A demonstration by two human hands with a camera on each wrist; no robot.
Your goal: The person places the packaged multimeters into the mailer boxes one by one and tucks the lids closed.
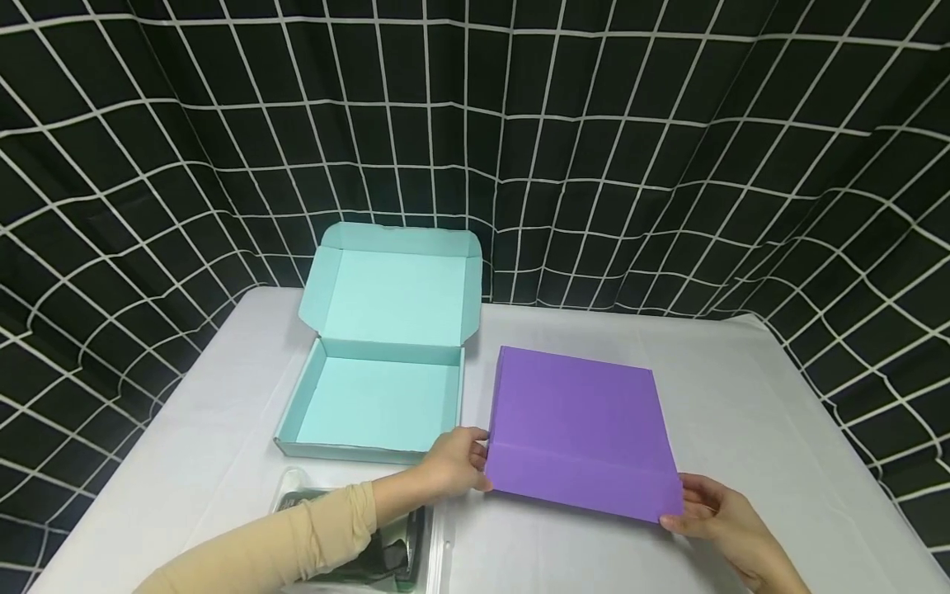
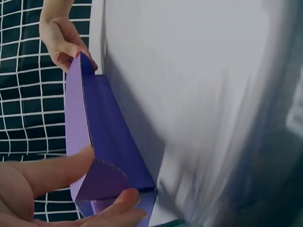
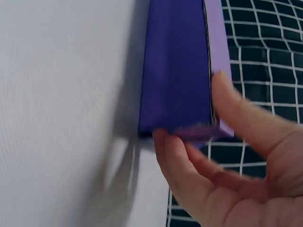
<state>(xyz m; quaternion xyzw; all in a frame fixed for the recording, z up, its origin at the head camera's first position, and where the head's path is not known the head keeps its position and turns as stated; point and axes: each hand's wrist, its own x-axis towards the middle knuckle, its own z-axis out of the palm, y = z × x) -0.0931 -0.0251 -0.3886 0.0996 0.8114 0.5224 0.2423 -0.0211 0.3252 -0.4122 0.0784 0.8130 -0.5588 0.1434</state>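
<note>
A: Starting at the left: what do we have?

B: A teal box [image 1: 378, 404], its lid raised and leaning back. Just in front of it, a clear plastic package [image 1: 438, 544] with something dark inside, partly hidden under the forearm in a beige sleeve [image 1: 275, 536].

A: And that arm's pose?

B: It slants in from the lower left, rising to the right. The left hand [image 1: 456, 464] sits at the near left corner of the purple box [image 1: 579, 421]. From the wrist we see its thumb stretched against the flap's edge, fingers bent at the side tab; the gap is narrow, the corner between them. We note a pinch.

A: The purple box itself?

B: On the white surface [image 1: 779, 396], right of the teal box and well apart from the package. Its lid lies over it, front flap jutting toward the person. It spans the space between both hands.

A: Far right?

B: The right hand [image 1: 716, 520] comes in from the lower right, wrist angled up and leftward. Its thumb presses the flap, the fingers curl below at the near right corner. We record a light, partly closed grip there too.
</note>
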